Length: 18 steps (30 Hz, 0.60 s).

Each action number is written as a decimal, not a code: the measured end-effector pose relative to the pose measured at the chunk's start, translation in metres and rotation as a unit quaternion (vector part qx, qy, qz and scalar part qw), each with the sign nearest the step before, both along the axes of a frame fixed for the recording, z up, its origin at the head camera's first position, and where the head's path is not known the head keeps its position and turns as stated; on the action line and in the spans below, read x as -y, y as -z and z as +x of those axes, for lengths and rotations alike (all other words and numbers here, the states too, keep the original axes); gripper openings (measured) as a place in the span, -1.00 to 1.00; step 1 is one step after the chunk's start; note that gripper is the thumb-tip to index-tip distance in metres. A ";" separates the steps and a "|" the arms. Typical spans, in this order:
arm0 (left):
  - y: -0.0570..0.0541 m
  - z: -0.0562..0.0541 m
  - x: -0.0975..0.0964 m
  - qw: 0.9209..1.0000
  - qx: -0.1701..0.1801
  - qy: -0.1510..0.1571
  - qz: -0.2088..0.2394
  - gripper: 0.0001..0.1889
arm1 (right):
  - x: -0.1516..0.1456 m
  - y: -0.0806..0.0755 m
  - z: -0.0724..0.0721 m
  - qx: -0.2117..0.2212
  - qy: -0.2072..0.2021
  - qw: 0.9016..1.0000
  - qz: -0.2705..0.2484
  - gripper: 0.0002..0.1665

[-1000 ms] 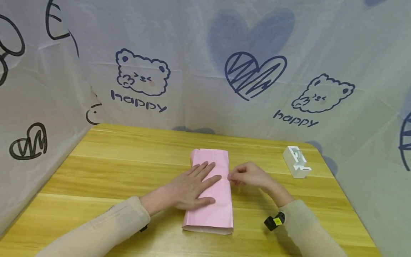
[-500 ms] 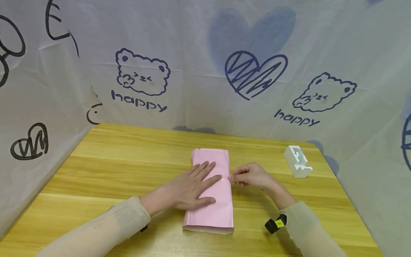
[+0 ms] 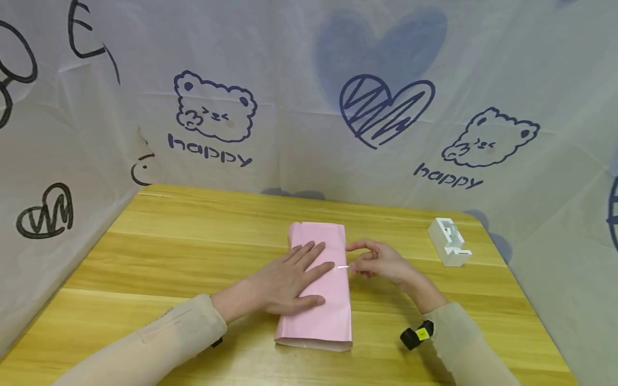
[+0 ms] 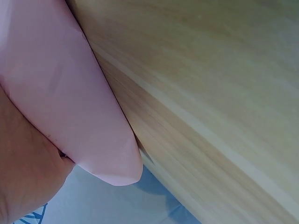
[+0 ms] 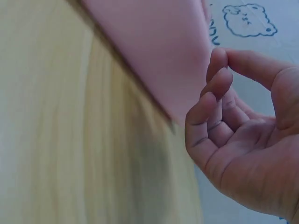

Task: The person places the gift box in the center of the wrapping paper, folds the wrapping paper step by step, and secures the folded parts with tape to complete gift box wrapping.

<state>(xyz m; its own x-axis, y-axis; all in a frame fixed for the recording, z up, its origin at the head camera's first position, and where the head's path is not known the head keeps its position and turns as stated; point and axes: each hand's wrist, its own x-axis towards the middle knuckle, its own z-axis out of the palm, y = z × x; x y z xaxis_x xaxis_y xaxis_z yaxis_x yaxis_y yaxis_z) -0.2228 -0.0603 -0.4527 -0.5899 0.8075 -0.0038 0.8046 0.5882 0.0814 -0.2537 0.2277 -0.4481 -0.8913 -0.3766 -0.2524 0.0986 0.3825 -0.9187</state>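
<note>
A folded pink paper packet (image 3: 328,316) lies lengthwise on the wooden table, its near end gaping slightly. My left hand (image 3: 292,281) rests on it with fingers spread, the index fingertip near the right edge. A short shiny strip of clear tape (image 3: 342,267) runs from that fingertip toward the packet's right edge. There my right hand (image 3: 381,262) pinches the strip's outer end between thumb and finger, with the index finger stretched out above. In the right wrist view, the other fingers (image 5: 201,116) curl beside the pink paper (image 5: 154,46); the tape cannot be made out.
A white tape dispenser (image 3: 449,244) stands at the table's back right. Behind the table (image 3: 193,241) hangs a pale cloth (image 3: 299,134) with bear and heart drawings. A black wrist camera (image 3: 415,336) hangs below the right sleeve.
The right index finger has lifted and straightened away from the thumb, and the right hand has shifted slightly right. More of the shiny strip shows. The left hand stays in place on the packet.
</note>
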 end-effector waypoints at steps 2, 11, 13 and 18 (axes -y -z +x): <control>0.000 0.000 0.000 1.000 0.000 0.000 0.002 -0.19 | -0.003 0.004 -0.001 -0.005 0.004 1.000 0.000 -0.42; 0.002 -0.001 0.002 1.000 -0.001 0.002 0.010 -0.19 | -0.007 0.013 0.003 -0.011 0.033 0.999 0.000 -0.57; 0.002 -0.001 0.002 1.000 -0.002 0.002 0.010 -0.19 | -0.005 0.012 0.005 -0.014 0.031 0.999 0.002 -0.57; 0.001 -0.001 0.001 1.000 0.000 0.003 0.010 -0.20 | -0.002 0.013 0.009 -0.011 0.007 1.000 0.008 -0.56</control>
<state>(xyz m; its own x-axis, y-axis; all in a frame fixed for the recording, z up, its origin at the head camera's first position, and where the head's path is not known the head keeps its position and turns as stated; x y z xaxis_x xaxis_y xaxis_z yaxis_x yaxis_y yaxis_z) -0.2234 -0.0616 -0.4532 -0.5852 0.8108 0.0128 0.8081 0.5818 0.0923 -0.2447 0.2297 -0.4610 -0.9018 -0.3600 -0.2389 0.0843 0.3957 -0.9145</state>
